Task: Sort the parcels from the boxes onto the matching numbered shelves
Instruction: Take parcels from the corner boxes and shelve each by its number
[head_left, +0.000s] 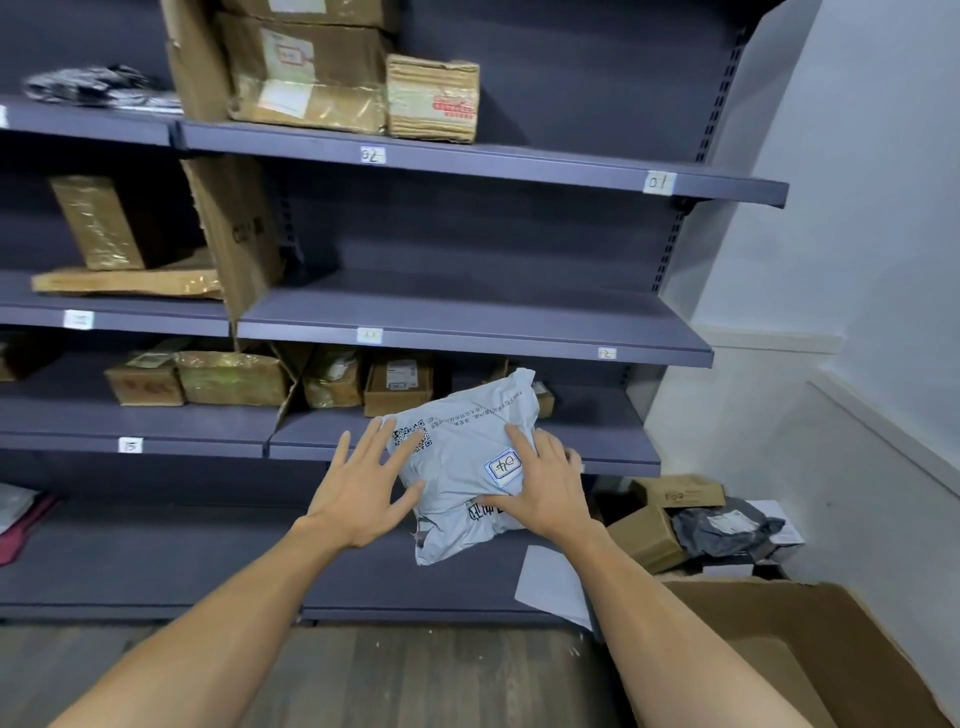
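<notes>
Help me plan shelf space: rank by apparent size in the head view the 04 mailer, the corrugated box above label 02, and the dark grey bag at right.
1. 04 mailer: largest, though nearest the camera.
2-3. corrugated box and dark grey bag: they look about alike, too close to rank.

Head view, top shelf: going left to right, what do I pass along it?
black plastic-wrapped parcel → upright cardboard sheet → stacked taped cartons → small corrugated box → 01 tag on the shelf's front edge.
</notes>
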